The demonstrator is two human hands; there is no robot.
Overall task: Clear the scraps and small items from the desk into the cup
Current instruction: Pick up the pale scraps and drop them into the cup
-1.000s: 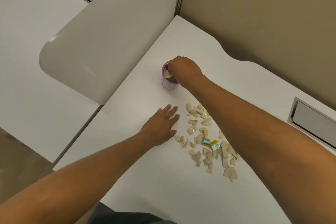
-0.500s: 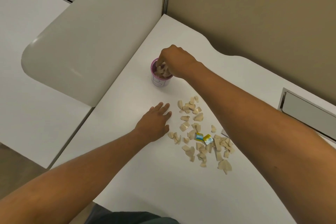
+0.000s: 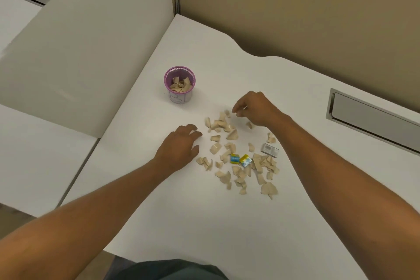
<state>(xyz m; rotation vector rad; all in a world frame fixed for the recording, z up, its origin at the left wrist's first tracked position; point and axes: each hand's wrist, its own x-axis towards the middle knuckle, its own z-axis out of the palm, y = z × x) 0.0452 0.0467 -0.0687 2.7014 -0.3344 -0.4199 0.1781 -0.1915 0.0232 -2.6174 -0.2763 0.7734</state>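
A purple-rimmed cup point(image 3: 179, 98) stands on the white desk point(image 3: 227, 211) and holds several beige scraps. More beige scraps point(image 3: 236, 159) lie scattered right of my left hand, with two small blue-and-yellow packets point(image 3: 239, 158) and a small grey box point(image 3: 269, 150) among them. My left hand point(image 3: 179, 146) rests flat on the desk, fingers slightly apart, holding nothing. My right hand point(image 3: 253, 108) hovers over the far end of the pile, fingers curled down toward a scrap; I cannot see anything gripped in it.
A white partition panel point(image 3: 91, 52) rises left of the cup, and a tan wall point(image 3: 295, 7) backs the desk. A grey cable slot point(image 3: 372, 118) is set in the desk at the right. A lower white surface point(image 3: 34, 154) lies left of the desk.
My right hand has left the cup and come back down to the far end of the scrap pile. The cup now shows its scraps. My left hand stays put.
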